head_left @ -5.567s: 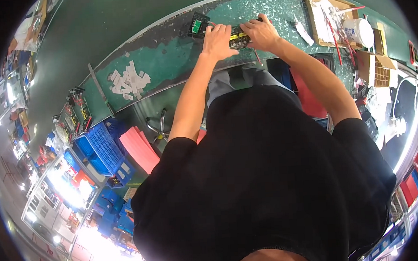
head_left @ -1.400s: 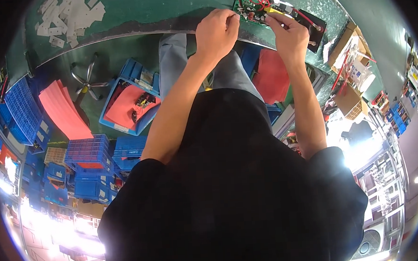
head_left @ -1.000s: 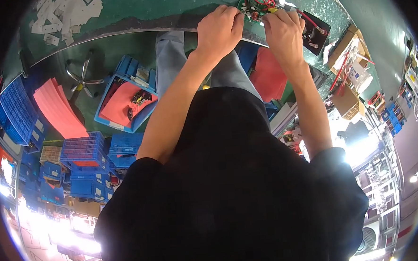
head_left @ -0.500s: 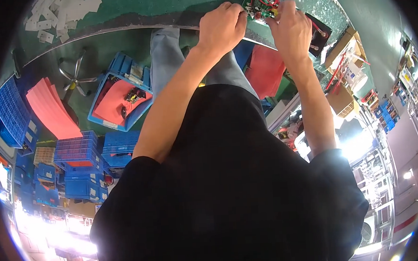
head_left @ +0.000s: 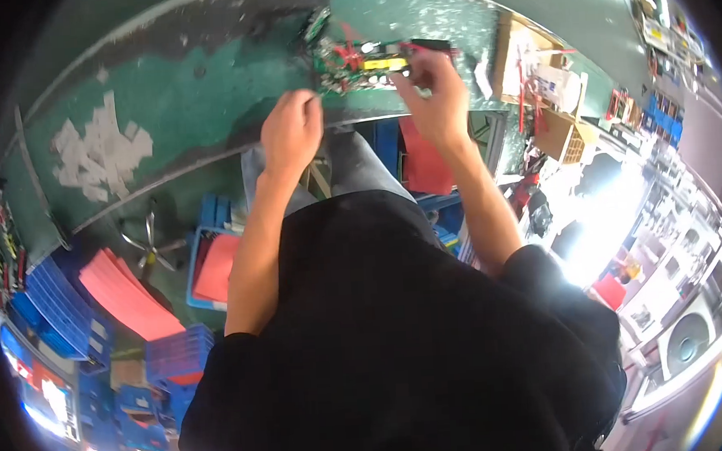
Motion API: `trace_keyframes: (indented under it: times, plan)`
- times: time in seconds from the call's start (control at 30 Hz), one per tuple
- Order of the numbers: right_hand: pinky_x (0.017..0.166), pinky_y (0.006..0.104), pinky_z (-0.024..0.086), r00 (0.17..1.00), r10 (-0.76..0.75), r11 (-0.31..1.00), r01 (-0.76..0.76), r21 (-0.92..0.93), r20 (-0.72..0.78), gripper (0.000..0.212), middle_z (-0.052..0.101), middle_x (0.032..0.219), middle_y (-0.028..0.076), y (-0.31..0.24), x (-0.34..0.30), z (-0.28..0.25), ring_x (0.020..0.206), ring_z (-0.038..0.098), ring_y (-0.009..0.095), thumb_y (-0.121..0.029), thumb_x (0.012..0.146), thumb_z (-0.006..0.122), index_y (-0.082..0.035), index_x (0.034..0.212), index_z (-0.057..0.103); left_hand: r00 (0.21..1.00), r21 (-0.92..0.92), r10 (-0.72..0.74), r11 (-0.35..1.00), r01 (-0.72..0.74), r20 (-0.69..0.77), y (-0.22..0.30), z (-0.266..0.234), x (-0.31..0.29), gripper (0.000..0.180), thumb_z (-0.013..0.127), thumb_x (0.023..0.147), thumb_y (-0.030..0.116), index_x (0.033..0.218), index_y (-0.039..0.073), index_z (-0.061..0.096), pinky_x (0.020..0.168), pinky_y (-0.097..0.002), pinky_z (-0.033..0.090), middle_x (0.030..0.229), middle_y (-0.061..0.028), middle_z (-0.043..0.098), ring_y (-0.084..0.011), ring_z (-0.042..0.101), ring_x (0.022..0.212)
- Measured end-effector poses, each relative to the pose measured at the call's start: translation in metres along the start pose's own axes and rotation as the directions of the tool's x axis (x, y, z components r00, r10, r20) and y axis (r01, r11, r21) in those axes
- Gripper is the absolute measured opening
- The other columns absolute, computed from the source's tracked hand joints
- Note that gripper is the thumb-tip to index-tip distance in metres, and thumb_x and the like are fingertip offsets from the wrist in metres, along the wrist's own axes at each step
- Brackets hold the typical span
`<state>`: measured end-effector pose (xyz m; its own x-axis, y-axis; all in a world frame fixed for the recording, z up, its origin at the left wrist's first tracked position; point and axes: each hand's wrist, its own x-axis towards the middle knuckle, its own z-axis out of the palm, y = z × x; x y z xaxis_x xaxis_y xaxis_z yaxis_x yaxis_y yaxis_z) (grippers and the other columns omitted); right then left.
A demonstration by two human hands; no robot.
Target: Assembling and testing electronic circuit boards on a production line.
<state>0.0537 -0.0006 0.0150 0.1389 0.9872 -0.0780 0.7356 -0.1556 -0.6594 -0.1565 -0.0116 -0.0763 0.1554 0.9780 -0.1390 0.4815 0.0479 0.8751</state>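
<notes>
A green circuit board [head_left: 333, 81] with red wires and a yellow block [head_left: 385, 64] lies on the green workbench [head_left: 207, 86], somewhat blurred. My right hand [head_left: 440, 99] is over the board's right end, its thumb beside the yellow block and apart from the bent fingers. A black flat piece [head_left: 432, 45] shows just beyond those fingers. Left of the board, near the bench's front edge, is my left hand [head_left: 291, 135]. Its fingers are curled closed, and what they hold, if anything, is hidden.
White flat pieces [head_left: 100, 153] lie heaped on the bench's left. A cardboard box [head_left: 515, 54] with tools stands at the right. Below the bench are a blue crate [head_left: 204, 266] with pink sheets, a pink stack [head_left: 128, 295], a metal star-shaped base [head_left: 151, 246] and blue baskets [head_left: 55, 311].
The view has swung, so bench and board show lower and further left. My left hand has drawn away from the board. My right hand has shifted along it, past the yellow block.
</notes>
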Motion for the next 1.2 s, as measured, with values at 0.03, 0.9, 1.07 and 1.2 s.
trace_keyframes:
  times: [0.03,0.9,1.07,1.2]
  plan:
    - [0.062,0.0249,0.045,0.969,0.158,0.984,-0.139,0.108,-0.192,0.026,0.055,0.073,0.0,0.004,-0.013,-0.022,0.068,0.051,0.01,-0.018,0.083,0.073,0.0,0.094,0.057,1.0,0.018,0.004,1.0,-0.004,0.01,0.004,-0.006,-0.001,0.017,0.056,0.09,0.02,0.093,0.004,0.063,0.067,-0.0413,0.047,0.084,-0.0153,0.063,-0.0342,0.062,0.077]
    - [0.056,0.0243,0.045,0.794,0.604,0.232,-0.251,0.94,0.063,0.021,0.064,0.078,0.006,0.072,-0.075,-0.098,0.063,0.058,0.011,-0.006,0.085,0.066,0.004,0.102,0.059,0.794,-0.54,-0.182,0.644,0.542,0.58,0.187,0.111,0.009,0.03,0.071,0.085,0.025,0.105,0.003,0.064,0.059,-0.0191,0.042,0.086,0.0011,0.063,-0.0058,0.055,0.073]
    - [0.063,0.025,0.041,0.869,0.493,0.088,-0.105,0.991,0.049,0.041,0.06,0.088,0.005,0.034,-0.096,-0.061,0.069,0.054,0.011,-0.012,0.087,0.061,-0.001,0.124,0.046,0.89,-0.665,-0.231,0.597,0.448,0.393,0.189,0.091,-0.008,0.016,0.067,0.089,0.02,0.081,0.005,0.067,0.051,-0.02,0.036,0.065,0.0047,0.052,-0.0041,0.046,0.058]
    - [0.08,0.0299,0.042,0.939,0.299,-0.237,-0.101,0.966,0.172,0.068,0.056,0.114,0.006,0.013,-0.094,-0.034,0.092,0.054,0.014,-0.034,0.082,0.063,-0.001,0.136,0.039,0.843,-0.715,-0.278,0.448,0.537,0.46,0.172,0.063,-0.012,0.015,0.068,0.088,0.02,0.085,0.005,0.066,0.053,-0.0198,0.038,0.07,0.0019,0.057,-0.0054,0.049,0.059]
